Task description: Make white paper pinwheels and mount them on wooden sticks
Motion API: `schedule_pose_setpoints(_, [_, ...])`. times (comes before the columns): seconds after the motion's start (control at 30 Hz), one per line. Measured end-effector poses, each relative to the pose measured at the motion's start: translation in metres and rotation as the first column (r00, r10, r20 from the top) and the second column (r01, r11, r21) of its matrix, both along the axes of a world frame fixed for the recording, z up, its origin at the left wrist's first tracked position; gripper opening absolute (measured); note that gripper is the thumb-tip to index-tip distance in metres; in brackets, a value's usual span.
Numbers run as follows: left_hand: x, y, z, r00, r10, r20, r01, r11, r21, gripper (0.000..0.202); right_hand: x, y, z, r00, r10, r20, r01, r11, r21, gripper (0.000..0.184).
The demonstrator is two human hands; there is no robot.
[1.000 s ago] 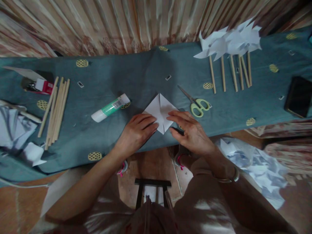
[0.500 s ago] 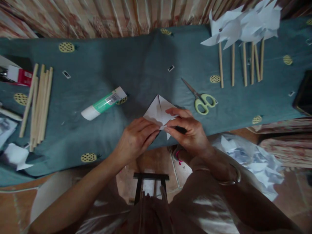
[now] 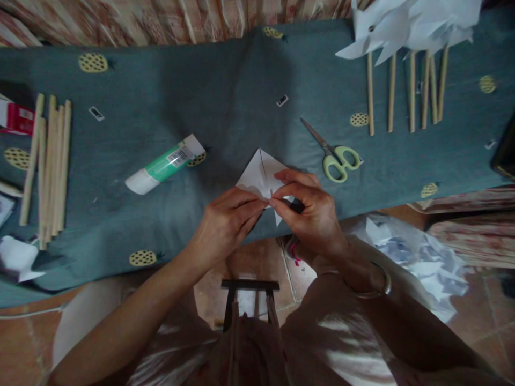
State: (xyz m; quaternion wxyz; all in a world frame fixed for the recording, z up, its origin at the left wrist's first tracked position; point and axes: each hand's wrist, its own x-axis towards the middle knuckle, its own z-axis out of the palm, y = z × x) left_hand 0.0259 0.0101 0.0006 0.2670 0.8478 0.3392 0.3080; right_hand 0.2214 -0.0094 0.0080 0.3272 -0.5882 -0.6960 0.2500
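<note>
White paper [image 3: 257, 172] is pinched by both nearly closed hands [image 3: 225, 219], which partly hide it.

A teal cloth [image 3: 120, 107] printed with yellow pineapples [image 3: 93, 62] is covering the bench [image 3: 322, 69]. Beyond the bench, a pleated curtain [image 3: 181, 19] is hanging. Below the bench's near edge, reddish-brown floor tiles [image 3: 486, 332] are extending, and a dark frame [image 3: 250, 285] is standing. A broad shadow [image 3: 225, 91] is darkening the bench's middle.
</note>
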Motion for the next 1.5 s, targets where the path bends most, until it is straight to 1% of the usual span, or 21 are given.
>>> schedule_pose_setpoints(0.23, [0.001, 0.002, 0.001, 1.000, 0.011, 0.007, -0.011, 1.000, -0.017, 0.017, 0.001, -0.001, 0.000, 1.000, -0.012, -0.005, 0.012, 1.000, 0.001, 0.003])
schedule_pose_setpoints(0.57, [0.000, 0.006, 0.004, 1.000, -0.016, -0.014, 0.014, 0.994, -0.104, 0.020, 0.002, 0.000, 0.001, 1.000, -0.005, 0.021, 0.005, 1.000, 0.000, 0.005])
schedule_pose_setpoints(0.77, [0.001, 0.007, 0.002, 1.000, -0.010, 0.004, 0.011, 0.994, -0.108, 0.020, 0.002, 0.000, 0.003, 1.000, 0.003, 0.021, -0.003, 1.000, -0.008, 0.006])
schedule_pose_setpoints(0.83, [0.001, 0.006, 0.002, 1.000, -0.011, 0.005, 0.012, 0.995, -0.095, 0.020, 0.002, -0.001, 0.004, 0.999, 0.011, 0.032, -0.011, 1.000, 0.000, 0.010])
schedule_pose_setpoints(0.93, [0.001, 0.006, 0.003, 1.000, -0.012, 0.000, 0.012, 0.996, -0.087, 0.019, 0.002, -0.002, 0.004, 0.997, 0.034, 0.069, -0.035, 0.999, 0.010, 0.019])
schedule_pose_setpoints(1.1, [0.001, 0.007, 0.003, 1.000, -0.004, -0.008, 0.003, 0.997, -0.079, 0.019, 0.002, -0.004, 0.001, 0.988, 0.078, 0.137, -0.077, 0.997, -0.009, 0.029])
schedule_pose_setpoints(1.23, [0.001, 0.006, 0.003, 0.999, -0.005, -0.032, 0.003, 0.997, -0.071, 0.019, 0.000, -0.006, -0.001, 0.982, 0.103, 0.160, -0.107, 0.994, 0.016, 0.034])
schedule_pose_setpoints(1.4, [0.001, 0.004, 0.004, 0.998, 0.000, -0.062, -0.005, 0.997, -0.076, 0.019, -0.007, -0.009, -0.006, 0.977, 0.113, 0.179, -0.134, 0.985, 0.110, 0.032])
schedule_pose_setpoints(1.5, [0.001, 0.005, 0.004, 0.997, -0.006, -0.073, 0.001, 0.998, -0.064, 0.018, -0.008, -0.009, -0.006, 0.976, 0.111, 0.186, -0.132, 0.986, 0.104, 0.030])
